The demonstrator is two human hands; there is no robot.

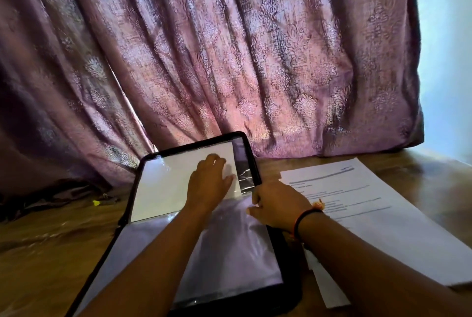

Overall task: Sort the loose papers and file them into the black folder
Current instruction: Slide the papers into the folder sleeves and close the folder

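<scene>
A black folder (138,181) lies open on the wooden surface (51,252), its far end against a purple curtain (229,48). The left hand (208,181) rests flat, fingers relaxed, on a white sheet (163,189) in the folder's upper half. The right hand (275,204) curls its fingers at the folder's right rim; what it grips I cannot tell. The loose papers (370,214) lie just beside it, to the right.
</scene>
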